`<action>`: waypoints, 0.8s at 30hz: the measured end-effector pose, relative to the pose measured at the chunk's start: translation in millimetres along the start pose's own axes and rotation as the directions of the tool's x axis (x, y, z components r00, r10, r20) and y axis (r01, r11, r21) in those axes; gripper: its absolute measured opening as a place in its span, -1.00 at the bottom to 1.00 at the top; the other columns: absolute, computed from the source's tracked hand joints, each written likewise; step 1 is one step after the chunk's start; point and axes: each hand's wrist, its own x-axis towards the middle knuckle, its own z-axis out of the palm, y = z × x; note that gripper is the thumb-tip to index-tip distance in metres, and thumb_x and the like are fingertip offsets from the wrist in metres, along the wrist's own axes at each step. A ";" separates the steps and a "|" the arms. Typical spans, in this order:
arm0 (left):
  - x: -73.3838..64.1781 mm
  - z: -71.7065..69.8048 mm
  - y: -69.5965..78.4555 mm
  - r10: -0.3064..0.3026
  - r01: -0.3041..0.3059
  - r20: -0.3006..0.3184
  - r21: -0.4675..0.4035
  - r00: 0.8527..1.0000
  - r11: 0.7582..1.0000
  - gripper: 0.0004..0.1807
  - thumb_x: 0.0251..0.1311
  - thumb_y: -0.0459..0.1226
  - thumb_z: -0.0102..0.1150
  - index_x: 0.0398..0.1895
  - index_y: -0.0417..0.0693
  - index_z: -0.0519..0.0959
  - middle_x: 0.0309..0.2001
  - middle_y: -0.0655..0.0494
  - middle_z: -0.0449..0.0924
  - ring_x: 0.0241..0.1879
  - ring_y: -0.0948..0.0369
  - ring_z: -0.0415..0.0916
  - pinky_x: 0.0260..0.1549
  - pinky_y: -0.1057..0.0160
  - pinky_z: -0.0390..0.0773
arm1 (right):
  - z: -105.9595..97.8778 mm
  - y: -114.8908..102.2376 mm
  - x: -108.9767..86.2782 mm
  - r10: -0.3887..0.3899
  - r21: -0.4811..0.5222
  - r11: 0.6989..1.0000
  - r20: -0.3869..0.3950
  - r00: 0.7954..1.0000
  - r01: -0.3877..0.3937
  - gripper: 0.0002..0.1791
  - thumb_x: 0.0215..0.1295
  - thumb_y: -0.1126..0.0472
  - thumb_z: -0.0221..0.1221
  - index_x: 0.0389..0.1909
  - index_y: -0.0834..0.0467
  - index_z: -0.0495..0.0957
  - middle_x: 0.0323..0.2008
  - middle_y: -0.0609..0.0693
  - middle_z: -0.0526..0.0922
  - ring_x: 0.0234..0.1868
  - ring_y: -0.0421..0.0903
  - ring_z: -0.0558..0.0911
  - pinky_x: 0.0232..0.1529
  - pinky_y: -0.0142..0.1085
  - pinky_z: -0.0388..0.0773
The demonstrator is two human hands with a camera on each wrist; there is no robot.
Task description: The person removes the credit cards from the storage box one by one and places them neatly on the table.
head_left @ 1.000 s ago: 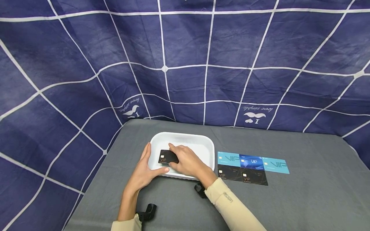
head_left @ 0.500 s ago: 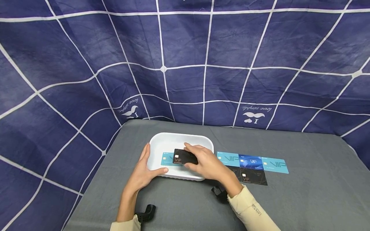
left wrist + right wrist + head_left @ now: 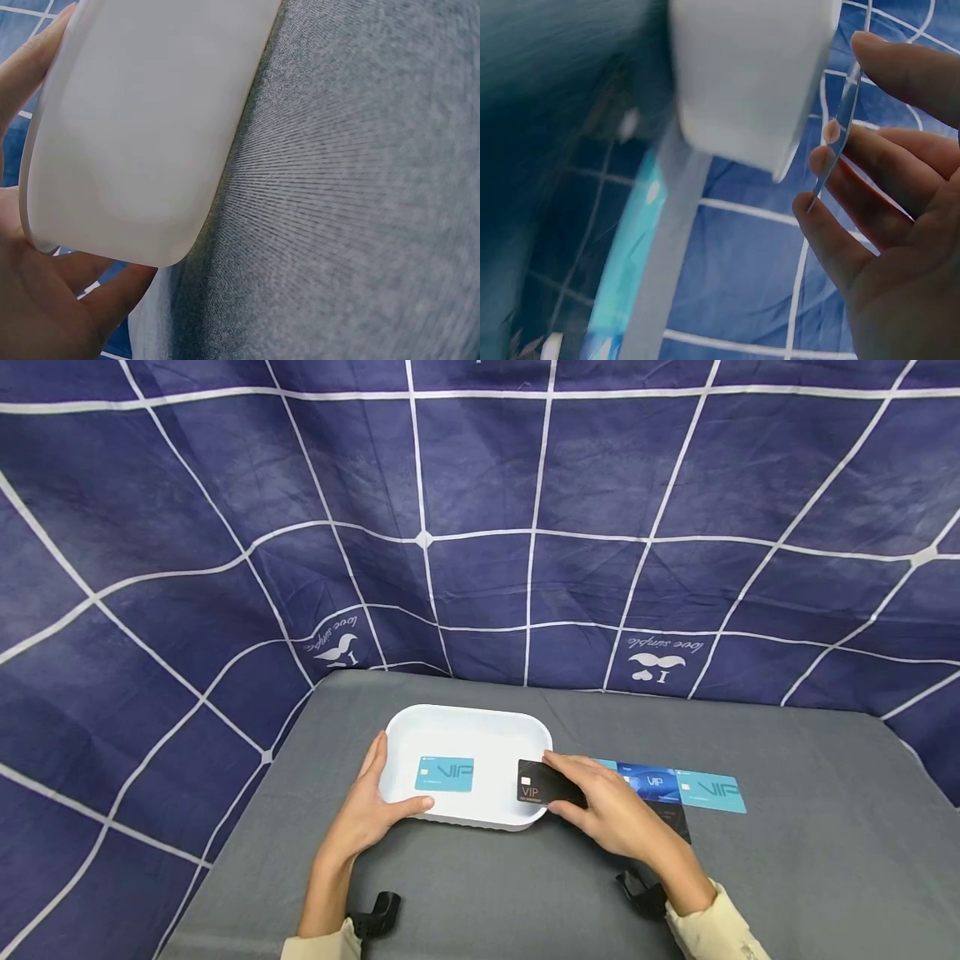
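A white tray point(image 3: 498, 735) stands on the grey cloth. My left hand point(image 3: 369, 806) holds its near left corner, thumb over the front rim and fingers along the left side; the left wrist view shows the tray wall point(image 3: 142, 135) between them. One light blue VIP card point(image 3: 445, 774) lies inside the tray. My right hand point(image 3: 611, 806) pinches a black VIP card point(image 3: 534, 782) by its right end, thumb below and fingers above, over the tray's right rim. From the right wrist, the held card point(image 3: 844, 127) appears edge-on, slightly bowed between thumb and fingertips.
Right of the tray, cards lie edge to edge: a dark blue card point(image 3: 651, 782), a light blue card point(image 3: 711, 791) and a partly hidden black card point(image 3: 672, 817). My right hand covers others there. A blue gridded curtain point(image 3: 480, 577) hangs behind the table.
My right hand has carried the black card rightward from the tray's left part to its right rim, uncovering the light blue card inside. My left hand keeps its place on the tray.
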 end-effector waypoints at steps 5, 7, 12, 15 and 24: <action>-0.2 -0.4 0.1 -0.001 0.001 0.004 0.009 1.000 1.000 0.39 -0.14 -0.06 0.60 0.57 -0.20 -0.23 0.56 -0.19 -0.31 0.53 -0.05 -0.35 0.38 -0.18 -0.16 | -2.8 11.9 -24.5 0.003 -0.043 0.999 -0.007 1.000 -0.003 -0.35 0.23 0.22 0.36 0.34 0.22 0.42 0.26 0.05 0.51 0.27 0.02 0.47 0.18 0.00 0.42; -0.4 -0.6 -0.3 0.001 -0.001 0.004 0.009 1.000 1.000 0.38 -0.13 -0.07 0.60 0.57 -0.19 -0.24 0.56 -0.19 -0.31 0.52 -0.05 -0.35 0.38 -0.19 -0.16 | -4.8 16.2 -31.9 -0.002 -0.064 0.998 -0.015 1.000 0.001 -0.34 0.21 0.23 0.37 0.34 0.21 0.42 0.26 0.06 0.51 0.26 0.02 0.48 0.17 0.00 0.42; -1.2 -0.8 -0.5 0.004 -0.004 0.005 0.008 1.000 1.000 0.39 -0.13 -0.05 0.60 0.58 -0.17 -0.25 0.56 -0.19 -0.32 0.52 -0.06 -0.35 0.37 -0.20 -0.15 | -12.4 25.4 -50.6 0.011 -0.099 0.995 -0.048 0.999 -0.016 -0.31 0.16 0.25 0.40 0.33 0.22 0.43 0.25 0.06 0.52 0.25 0.03 0.48 0.15 -0.03 0.40; -1.6 0.1 0.8 0.004 -0.004 0.004 0.004 1.000 1.000 0.40 -0.15 -0.03 0.60 0.58 -0.18 -0.24 0.56 -0.18 -0.32 0.52 -0.05 -0.35 0.38 -0.19 -0.15 | -19.0 30.4 -65.3 0.049 -0.118 0.991 -0.057 0.997 -0.056 -0.29 0.14 0.27 0.41 0.34 0.20 0.43 0.26 0.05 0.51 0.25 0.06 0.49 0.12 0.00 0.41; -1.5 -0.7 0.6 0.002 -0.003 0.003 0.006 1.000 1.000 0.41 -0.15 -0.04 0.61 0.58 -0.18 -0.25 0.56 -0.19 -0.32 0.52 -0.06 -0.35 0.38 -0.19 -0.16 | -31.4 57.2 -110.8 0.079 -0.214 0.972 -0.099 0.992 -0.099 -0.19 -0.03 0.32 0.48 0.33 0.23 0.42 0.19 0.06 0.56 0.14 0.10 0.53 0.18 -0.71 -0.02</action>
